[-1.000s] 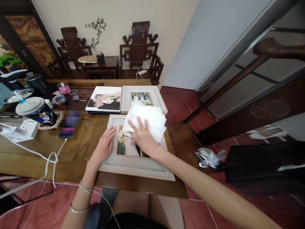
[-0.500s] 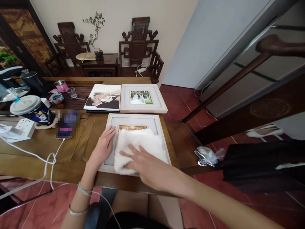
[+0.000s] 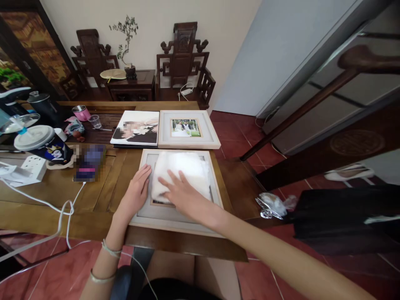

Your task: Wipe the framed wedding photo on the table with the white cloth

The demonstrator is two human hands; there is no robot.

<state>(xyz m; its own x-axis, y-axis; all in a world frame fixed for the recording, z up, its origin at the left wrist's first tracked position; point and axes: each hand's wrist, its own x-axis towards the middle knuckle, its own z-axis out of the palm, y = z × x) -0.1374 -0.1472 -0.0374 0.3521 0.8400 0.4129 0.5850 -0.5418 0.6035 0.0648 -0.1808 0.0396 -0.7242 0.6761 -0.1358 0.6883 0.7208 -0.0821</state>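
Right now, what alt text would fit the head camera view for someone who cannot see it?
A person's right hand presses a white cloth flat on a framed photo lying on a wooden table, while the left hand rests on the frame's left edge. Behind it lie a second framed photo and a photo print.

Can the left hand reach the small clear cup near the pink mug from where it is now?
Probably yes. The left hand rests on the frame's left edge; the clear cup stands farther back left, and only low things, a phone, lie between.
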